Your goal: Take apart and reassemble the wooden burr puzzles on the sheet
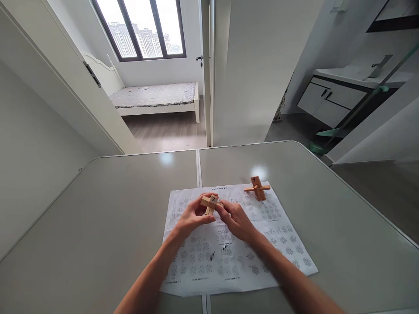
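Observation:
Between my two hands is a wooden burr puzzle (210,203) of crossed light-wood bars, with a dark "2"-like mark on one face. My left hand (193,216) curls round its left side, fingers behind and thumb below. My right hand (236,218) pinches the right end of a bar with thumb and fingers. Under both hands lies a large white instruction sheet (262,226) printed with rows of small diagrams. A second wooden burr puzzle (257,188), redder and marked "3", rests on the sheet's upper right corner, apart from my hands.
The grey-green table (108,231) has a seam down its middle and rounded far corners. Beyond its far edge are a doorway, a bed (157,96) under a window, and a white door panel (252,74). A washbasin cabinet (330,98) stands at the right.

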Demonstrator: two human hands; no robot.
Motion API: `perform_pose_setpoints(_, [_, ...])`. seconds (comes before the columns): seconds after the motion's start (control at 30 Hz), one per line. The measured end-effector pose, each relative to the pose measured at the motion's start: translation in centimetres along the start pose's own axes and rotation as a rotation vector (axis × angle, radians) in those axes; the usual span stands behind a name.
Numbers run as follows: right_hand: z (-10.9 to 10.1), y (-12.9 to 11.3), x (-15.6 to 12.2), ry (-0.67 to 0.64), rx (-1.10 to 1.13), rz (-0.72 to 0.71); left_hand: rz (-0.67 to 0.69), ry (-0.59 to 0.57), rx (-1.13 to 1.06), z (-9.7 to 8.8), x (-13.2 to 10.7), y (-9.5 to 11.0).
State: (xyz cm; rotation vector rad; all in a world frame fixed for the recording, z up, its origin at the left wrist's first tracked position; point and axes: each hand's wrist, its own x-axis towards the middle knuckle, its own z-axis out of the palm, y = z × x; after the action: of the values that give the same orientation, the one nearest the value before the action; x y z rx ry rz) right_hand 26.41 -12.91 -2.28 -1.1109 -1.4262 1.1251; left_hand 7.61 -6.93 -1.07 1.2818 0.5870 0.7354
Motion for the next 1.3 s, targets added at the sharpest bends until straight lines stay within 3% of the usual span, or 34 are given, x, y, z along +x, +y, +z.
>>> perform_pose_setpoints(0.3, [1.0,-0.3,0.2,-0.151,0.497,0.286,0.037,0.042,0.065,0.5,-0.2,0.7])
perform_pose_setpoints(0.47, [0.9,-0.5,0.3,-0.173,0.661,0.358,0.051,0.062,0.064,0.4,-0.2,0.4])
perform_pose_setpoints(0.57, [0.8,-0.3,0.6,-0.128,0.746,0.375,0.034,0.089,0.039,0.1,-0.1,0.0])
perform_pose_setpoints(0.8, [-1.2,0.8,1.8,0.099,0.938,0.376,0.065,0.414,0.028,-0.5,0.6,-0.2])
perform_pose_setpoints(1.07, [-3.5,2.0,2.6,0.195,1.05,0.311,0.06,0.43,-0.085,-0.4,0.8,0.0])
perform_pose_setpoints(1.3, [-4.1,2.5,2.9,0.227,1.068,0.276,0.053,0.436,-0.134,-0.7,1.1,-0.2])
